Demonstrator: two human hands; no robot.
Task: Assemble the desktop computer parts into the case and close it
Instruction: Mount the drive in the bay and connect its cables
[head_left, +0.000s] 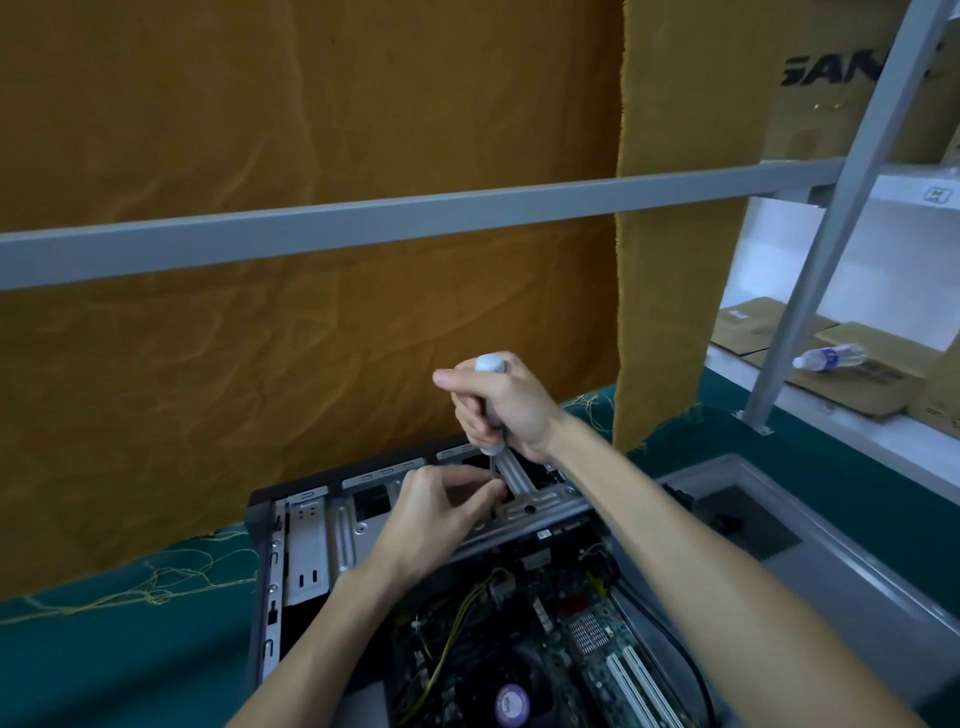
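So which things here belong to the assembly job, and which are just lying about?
In use:
- screwdriver, gripped by the right hand
- left hand, pinching at the screwdriver's tip
- metal bracket under the tip
- open computer case with motherboard
- grey side panel beside the case

Lying about:
- water bottle
- cardboard boxes
- orange cloth

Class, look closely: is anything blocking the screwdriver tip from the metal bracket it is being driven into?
Nothing visible blocks it. The right hand grips the screwdriver upright; the left hand's fingers pinch beside its tip at the bracket, hiding the contact point.
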